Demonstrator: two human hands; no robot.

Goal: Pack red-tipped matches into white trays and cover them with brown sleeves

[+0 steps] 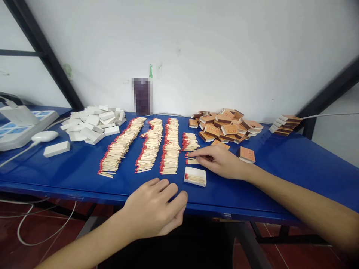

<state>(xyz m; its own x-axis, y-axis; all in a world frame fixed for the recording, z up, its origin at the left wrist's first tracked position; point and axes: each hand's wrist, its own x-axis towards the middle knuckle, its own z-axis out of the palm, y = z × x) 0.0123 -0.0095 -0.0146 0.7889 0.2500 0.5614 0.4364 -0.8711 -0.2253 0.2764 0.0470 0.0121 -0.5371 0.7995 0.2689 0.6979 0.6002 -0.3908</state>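
Note:
Rows of red-tipped matchsticks (153, 145) lie on a blue table (84, 168). A small open white tray (195, 176) with a few matches in it sits near the front edge. My right hand (221, 161) rests just behind that tray, its fingers stretched flat over a small bunch of matches (192, 161) at the end of the short rightmost row. My left hand (155, 209) lies at the table's front edge with its fingers curled loosely; nothing shows in it. One closed orange matchbox (247, 154) sits right of my right hand.
A heap of white inner trays (92, 123) is at the back left, one stray tray (57, 148) nearer. Orange matchbox sleeves (226, 127) are piled at the back right, a small stack (284, 125) farther right. A white device (19, 125) and cables sit at the far left.

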